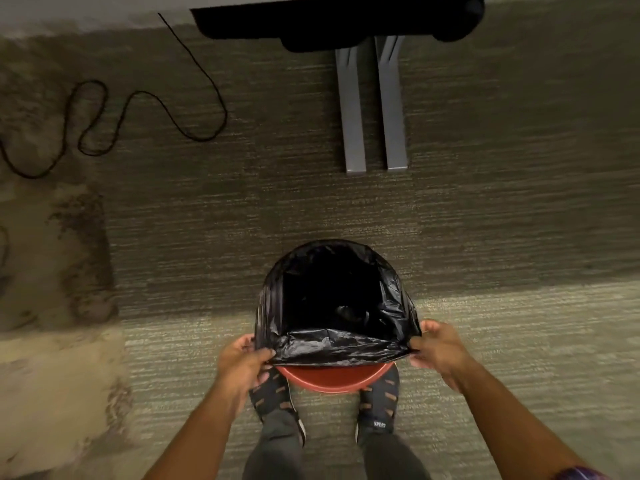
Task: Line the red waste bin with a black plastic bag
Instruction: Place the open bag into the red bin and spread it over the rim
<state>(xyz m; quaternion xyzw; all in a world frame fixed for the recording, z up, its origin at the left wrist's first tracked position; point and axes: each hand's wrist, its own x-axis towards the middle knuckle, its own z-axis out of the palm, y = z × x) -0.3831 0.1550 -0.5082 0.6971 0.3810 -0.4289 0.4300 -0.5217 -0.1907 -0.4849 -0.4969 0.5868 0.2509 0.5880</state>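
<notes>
Seen from the head camera, a person stands over a red bin (334, 378) on the carpet (485, 220), just ahead of two shoes (273, 398), fitting a black bag (332, 351) over its mouth. The left hand (242, 363) and right hand (438, 351) each pinch the bag's near hem at its corners. The far and side rim look covered; the near rim shows bare red. The step likely calls for stretching the hem toward the body, then drawing it down evenly so it does not tear or slip. Open carpet surrounds the bin; desk legs (372, 105) and a loose cable (145, 98) lie well apart.
</notes>
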